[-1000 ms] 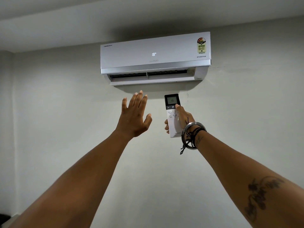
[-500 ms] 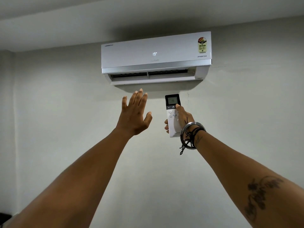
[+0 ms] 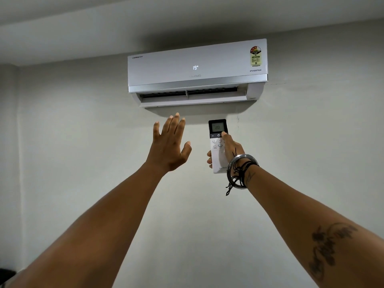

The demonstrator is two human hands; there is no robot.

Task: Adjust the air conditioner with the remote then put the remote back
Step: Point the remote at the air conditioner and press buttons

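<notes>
Air conditioner (image 3: 197,67): white split unit mounted high on the wall (image 3: 83,142), just under the ceiling (image 3: 104,21), at 12 o'clock in the head view. Front panel display reads 19. "INVERTER" printed at lower right of the panel; a coloured rating sticker (image 3: 255,56) sits above that word. Louvre flap (image 3: 195,101) along the underside is swung open, dark vent slot visible behind it.

Right hand (image 3: 230,149): raised, arm extended toward the unit, clenched around the remote (image 3: 218,146). Fingertips wrap the remote's left edge; thumb (image 3: 224,134) lies up the face with its tip on the dark button strip directly below the screen, beside the power symbol. Whether the thumb is pressing cannot be told. Metal bangle and dark cords (image 3: 241,171) on that wrist; dark tattoo on the forearm at 4 o'clock.

Remote: white body, dark top section with a lit screen showing digits that look like 20, though small. Held upright, top end aimed at the unit, below its right half and clear of it.

Left hand (image 3: 169,146): released, holding nothing, fingers spread and pointing up, back of hand to camera. It is at 9 o'clock of the remote, apart from it, under the open louvre with fingertips short of the flap.
</notes>
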